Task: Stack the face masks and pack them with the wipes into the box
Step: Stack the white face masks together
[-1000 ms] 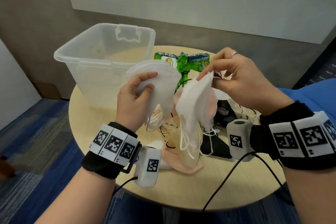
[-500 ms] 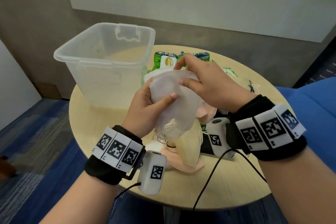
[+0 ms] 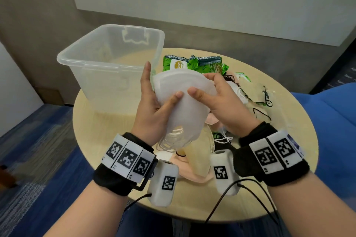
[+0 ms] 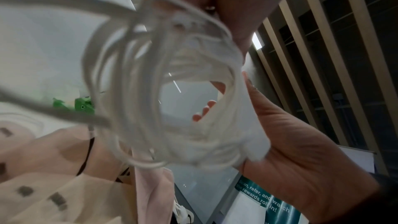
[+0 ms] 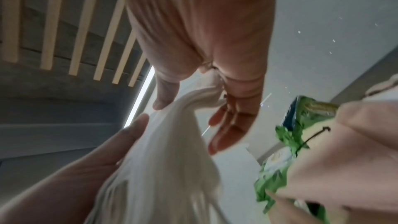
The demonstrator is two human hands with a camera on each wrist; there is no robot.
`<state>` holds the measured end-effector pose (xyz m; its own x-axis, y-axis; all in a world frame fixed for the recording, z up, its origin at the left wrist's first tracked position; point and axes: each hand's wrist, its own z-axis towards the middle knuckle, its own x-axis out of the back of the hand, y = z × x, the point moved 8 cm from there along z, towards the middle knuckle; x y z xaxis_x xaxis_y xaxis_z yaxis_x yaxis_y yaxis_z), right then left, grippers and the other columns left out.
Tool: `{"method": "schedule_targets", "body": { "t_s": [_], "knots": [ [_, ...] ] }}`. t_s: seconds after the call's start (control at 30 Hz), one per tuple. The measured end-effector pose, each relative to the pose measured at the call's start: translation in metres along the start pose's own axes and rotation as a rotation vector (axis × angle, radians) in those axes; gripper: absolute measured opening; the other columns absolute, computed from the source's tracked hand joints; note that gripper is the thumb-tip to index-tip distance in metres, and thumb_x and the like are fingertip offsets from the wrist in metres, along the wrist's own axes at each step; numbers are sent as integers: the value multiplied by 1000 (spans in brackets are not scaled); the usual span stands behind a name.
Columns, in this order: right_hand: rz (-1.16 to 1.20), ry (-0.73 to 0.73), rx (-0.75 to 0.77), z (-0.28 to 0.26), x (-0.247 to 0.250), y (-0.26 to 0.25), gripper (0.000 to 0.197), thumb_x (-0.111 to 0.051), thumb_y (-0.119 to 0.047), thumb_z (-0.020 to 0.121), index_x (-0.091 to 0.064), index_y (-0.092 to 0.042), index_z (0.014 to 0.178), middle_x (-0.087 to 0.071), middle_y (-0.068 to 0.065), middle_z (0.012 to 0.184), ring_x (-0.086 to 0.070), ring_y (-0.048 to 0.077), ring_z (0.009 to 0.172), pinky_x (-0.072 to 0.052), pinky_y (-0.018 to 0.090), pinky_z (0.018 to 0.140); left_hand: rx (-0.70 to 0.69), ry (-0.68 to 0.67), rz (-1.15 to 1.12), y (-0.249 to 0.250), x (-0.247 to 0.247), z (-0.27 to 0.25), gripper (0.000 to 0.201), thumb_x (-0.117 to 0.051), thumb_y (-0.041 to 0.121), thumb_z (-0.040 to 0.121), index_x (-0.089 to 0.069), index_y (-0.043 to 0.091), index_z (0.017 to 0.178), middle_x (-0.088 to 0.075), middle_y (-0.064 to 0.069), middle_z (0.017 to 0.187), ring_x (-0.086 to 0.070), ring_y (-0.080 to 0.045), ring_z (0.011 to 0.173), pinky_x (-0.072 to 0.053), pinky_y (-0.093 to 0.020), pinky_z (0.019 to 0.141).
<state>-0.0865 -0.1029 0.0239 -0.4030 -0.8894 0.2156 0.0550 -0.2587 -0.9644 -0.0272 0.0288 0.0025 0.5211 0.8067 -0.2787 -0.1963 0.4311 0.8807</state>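
I hold a stack of white face masks (image 3: 185, 106) upright between both hands, above the round table (image 3: 107, 140). My left hand (image 3: 159, 102) pinches its left side, thumb in front and fingers behind, the index finger pointing straight up. Gripping the right side is my right hand (image 3: 212, 92), with its fingers curled over the top edge. White ear loops (image 4: 161, 100) dangle below the stack. The empty clear plastic box (image 3: 107, 59) stands at the back left. Green wipes packs (image 3: 192, 63) lie behind the stack. The right wrist view shows the masks (image 5: 168, 151) and the wipes (image 5: 290, 151).
Pink and cream masks (image 3: 194, 159) lie in a heap on the table under my hands, with more masks and black loops (image 3: 260, 102) to the right. Camera cables hang off the table's front edge. Blue carpet surrounds the table and a grey wall stands behind it.
One second ago each hand held its own bunch of white masks, apart. The hands came together and the two bunches are now one stack gripped by both hands.
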Motion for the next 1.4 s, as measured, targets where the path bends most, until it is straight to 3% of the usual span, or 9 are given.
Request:
{"method": "schedule_targets", "body": {
  "t_s": [0.27, 0.43, 0.57, 0.67, 0.87, 1.0, 1.17, 1.3, 1.4],
  "knots": [
    [31, 87, 119, -3, 3, -9, 31, -80, -33, 59, -59, -23, 79, -66, 3, 87, -63, 23, 83, -53, 51, 77, -27, 99, 52, 5, 5, 0, 44, -68, 47, 62, -51, 24, 96, -65, 4, 90, -65, -12, 80, -54, -27, 65],
    [59, 52, 116, -6, 0, -10, 46, -85, -31, 59, -67, -4, 91, -71, 17, 92, -68, 37, 85, -53, 60, 68, -52, 127, 54, 8, 4, 0, 38, -70, 44, 63, -54, 24, 91, -66, 5, 86, -64, -14, 78, -52, -32, 66],
    [64, 79, 109, -2, 7, -7, 43, -83, -30, 58, -64, 1, 79, -66, 20, 77, -63, 22, 62, -49, 27, 49, -76, 22, 20, 9, -2, 1, 64, -79, 24, 63, -47, 37, 117, -59, -10, 120, -65, -21, 101, -56, -32, 74],
    [89, 87, 103, -1, 6, -6, 45, -83, -30, 57, -62, 3, 78, -63, 26, 77, -59, 24, 65, -48, 27, 50, -117, 13, 123, 12, -6, 2, 50, -80, 23, 61, -59, 30, 105, -63, 1, 110, -61, -9, 99, -53, -26, 81],
    [137, 136, -33, -2, 9, 8, 39, -72, -37, 70, -46, -18, 93, -56, 6, 67, -45, 19, 39, -29, 18, 34, -112, 168, 156, 10, 10, 5, 31, -75, 20, 65, -62, 30, 92, -65, 13, 96, -62, -2, 87, -53, -23, 76],
    [0, -93, -145, -6, -6, 20, 63, -67, -45, 66, -53, 1, 106, -60, 8, 74, -43, 11, 33, -27, 16, 30, -142, 292, 120, 10, 22, 6, 26, -70, 22, 70, -59, 31, 92, -63, 10, 97, -61, -4, 87, -52, -24, 79],
    [71, -191, -118, -10, -21, 16, 30, -56, -5, 89, -58, 4, 117, -69, 7, 103, -67, 6, 86, -55, 18, 76, -131, 236, 103, 2, 18, 4, 24, -61, 21, 79, -55, 25, 101, -60, 4, 104, -60, -4, 91, -50, -20, 78],
    [9, -189, -110, -5, -10, 10, 31, -57, -5, 88, -58, 4, 118, -65, 17, 115, -64, 25, 103, -53, 35, 90, -65, 154, 152, -3, 24, 8, 41, -66, 20, 71, -50, 30, 107, -58, 5, 101, -59, 3, 81, -48, -15, 70],
    [-172, -274, -76, -2, -7, 7, 34, -67, -17, 83, -62, 3, 110, -67, 20, 108, -64, 32, 103, -47, 50, 95, 27, 84, 210, -8, 27, 13, 53, -71, 26, 64, -48, 33, 111, -60, 7, 103, -59, -4, 88, -49, -20, 79]
  ]
}}
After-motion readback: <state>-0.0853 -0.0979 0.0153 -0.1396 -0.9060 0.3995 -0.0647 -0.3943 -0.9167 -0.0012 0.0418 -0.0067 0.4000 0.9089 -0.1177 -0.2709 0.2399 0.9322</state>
